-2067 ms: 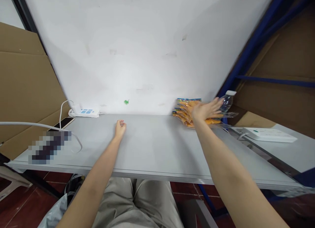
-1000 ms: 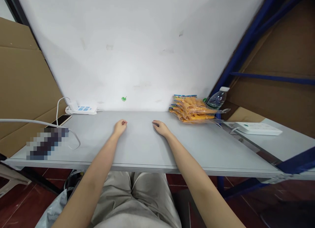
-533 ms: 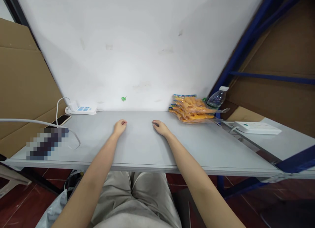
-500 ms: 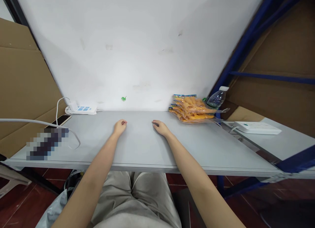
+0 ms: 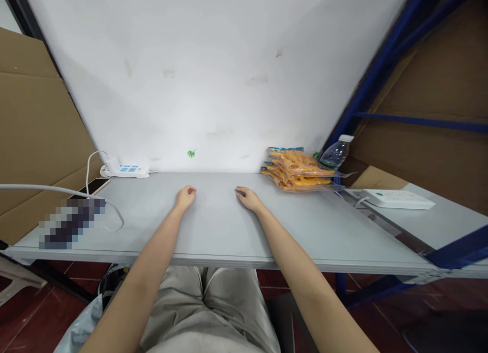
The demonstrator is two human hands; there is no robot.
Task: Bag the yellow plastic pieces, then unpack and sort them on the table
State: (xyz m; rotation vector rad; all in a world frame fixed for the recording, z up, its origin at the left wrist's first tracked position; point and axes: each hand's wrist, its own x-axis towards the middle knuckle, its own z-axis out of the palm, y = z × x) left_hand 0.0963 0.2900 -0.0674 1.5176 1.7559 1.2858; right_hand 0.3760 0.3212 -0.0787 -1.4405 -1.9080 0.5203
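Observation:
My left hand (image 5: 186,196) rests on the grey tabletop (image 5: 224,226), its fingers curled into a loose fist with nothing visible in it. Opposite it, a short gap away, my right hand (image 5: 247,197) lies on the same surface with its fingers curled inward. A dark patch shows between its thumb and fingers and looks like shadow. Nearest to the right hand, further right against the wall, is a stack of clear plastic bags (image 5: 295,171) holding orange items. Neither hand touches them.
A water bottle (image 5: 337,152) leans behind the bags. At left are a white power strip (image 5: 131,170), a phone (image 5: 93,186), a looping white cable (image 5: 57,188) and a blurred-out object (image 5: 70,226). Another white power strip (image 5: 400,198) sits on the right-hand surface beside a blue frame (image 5: 463,246).

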